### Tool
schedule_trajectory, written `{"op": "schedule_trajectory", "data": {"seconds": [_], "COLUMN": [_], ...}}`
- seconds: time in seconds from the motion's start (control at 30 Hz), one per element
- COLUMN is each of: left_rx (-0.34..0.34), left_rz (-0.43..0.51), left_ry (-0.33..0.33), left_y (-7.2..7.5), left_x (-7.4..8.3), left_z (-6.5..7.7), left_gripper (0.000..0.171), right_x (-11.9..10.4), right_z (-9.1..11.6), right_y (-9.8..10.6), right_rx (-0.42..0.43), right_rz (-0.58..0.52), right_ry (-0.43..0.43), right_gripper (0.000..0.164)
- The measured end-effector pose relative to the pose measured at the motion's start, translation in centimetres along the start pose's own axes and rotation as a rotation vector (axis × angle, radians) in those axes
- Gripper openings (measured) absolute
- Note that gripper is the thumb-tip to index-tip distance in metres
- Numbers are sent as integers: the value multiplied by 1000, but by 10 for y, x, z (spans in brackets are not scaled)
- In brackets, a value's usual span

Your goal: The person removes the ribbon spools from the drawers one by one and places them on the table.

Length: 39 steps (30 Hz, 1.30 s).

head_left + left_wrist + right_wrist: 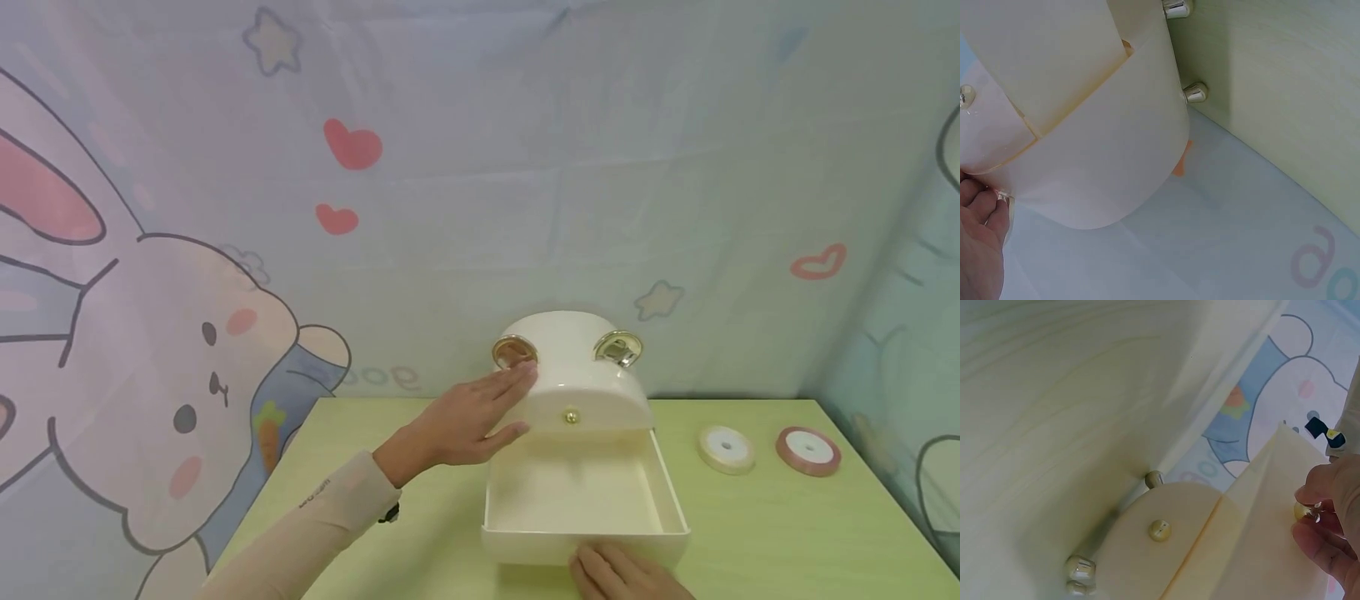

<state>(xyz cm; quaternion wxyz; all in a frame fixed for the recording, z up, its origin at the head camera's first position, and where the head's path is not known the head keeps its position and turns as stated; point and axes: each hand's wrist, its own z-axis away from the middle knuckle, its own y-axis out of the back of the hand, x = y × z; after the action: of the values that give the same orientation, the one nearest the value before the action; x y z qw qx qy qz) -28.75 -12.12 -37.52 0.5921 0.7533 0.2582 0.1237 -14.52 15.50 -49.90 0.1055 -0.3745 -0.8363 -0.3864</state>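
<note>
A glossy cream-white storage box (562, 333) with a rounded top and two gold ear-like rings stands on the table. Its lower drawer (581, 547) is pulled out toward me and has nothing inside. On the round front above it sits a gold knob (572, 416). My left hand (468, 417) rests on the box top beside the left gold ring (514, 351), fingers mostly straight. At the drawer front, my right hand (626, 575) pinches the drawer's gold knob (1307, 512) between thumb and fingers, as the right wrist view shows.
To the right of the box, a cream ribbon spool (726, 450) and a pink ribbon spool (808, 451) lie flat on the light green table (757, 533). Behind the table hangs a cartoon-printed cloth (465, 275). Short gold feet (1196, 92) hold the box off the tabletop.
</note>
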Motion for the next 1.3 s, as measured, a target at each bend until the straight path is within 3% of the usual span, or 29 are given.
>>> {"op": "schedule_trajectory", "data": {"seconds": [0.13,0.37,0.7,0.9,1.17,1.3], "left_rx": [-8,-14,11,5,16,6], "left_rz": [12,8,1,5,11,8], "left_ry": [3,8,10,14,12,16], "left_y": [0,0,-2,-2,-1,-1], "left_x": [0,-1,0,1,1,1], "left_z": [0,-1,-2,-1,-2,-2], "left_gripper": [71,71,71,71,71,71], "right_x": [0,1,19,26,33,35], "right_z": [-2,-4,-10,-11,-14,-18], "right_y": [-2,1,-6,-13,-20,-26], "right_rx": [25,-10,74,125,38,35], "right_rz": [-9,-22,76,57,88,97], "right_ry": [-1,-1,70,35,-48,-87], "right_gripper": [55,55,55,46,45,42]}}
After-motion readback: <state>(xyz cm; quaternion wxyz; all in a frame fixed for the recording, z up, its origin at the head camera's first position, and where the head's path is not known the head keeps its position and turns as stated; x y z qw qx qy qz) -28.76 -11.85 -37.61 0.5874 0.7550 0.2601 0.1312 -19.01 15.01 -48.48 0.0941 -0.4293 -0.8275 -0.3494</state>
